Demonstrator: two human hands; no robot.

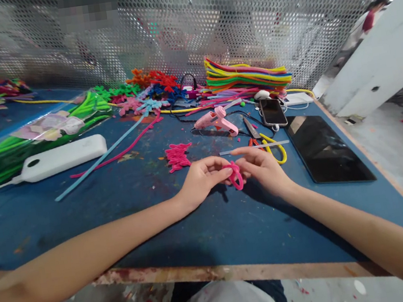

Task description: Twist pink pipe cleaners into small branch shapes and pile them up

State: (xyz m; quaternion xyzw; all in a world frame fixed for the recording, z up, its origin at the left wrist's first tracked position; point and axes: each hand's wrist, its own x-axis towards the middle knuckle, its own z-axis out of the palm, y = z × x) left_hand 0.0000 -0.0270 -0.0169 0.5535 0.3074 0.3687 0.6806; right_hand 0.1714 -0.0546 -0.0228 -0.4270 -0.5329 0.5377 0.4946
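A bright pink pipe cleaner, bent into a small loop with a knot at its top, is held just above the blue table. My left hand pinches it from the left between thumb and fingers. On its other side, the thumb and fingers of my right hand close on its edge, partly hidden, with the index finger raised. A small pile of bent pink pipe cleaner pieces lies beyond my left hand. Past my right hand are yellow-handled scissors and a clear glue stick.
A pink glue gun lies ahead, with a phone and a black tablet to the right. Bundled pipe cleaners stand at the back. Leftward are a white power strip-like device and bagged green pipe cleaners. A person is at far right.
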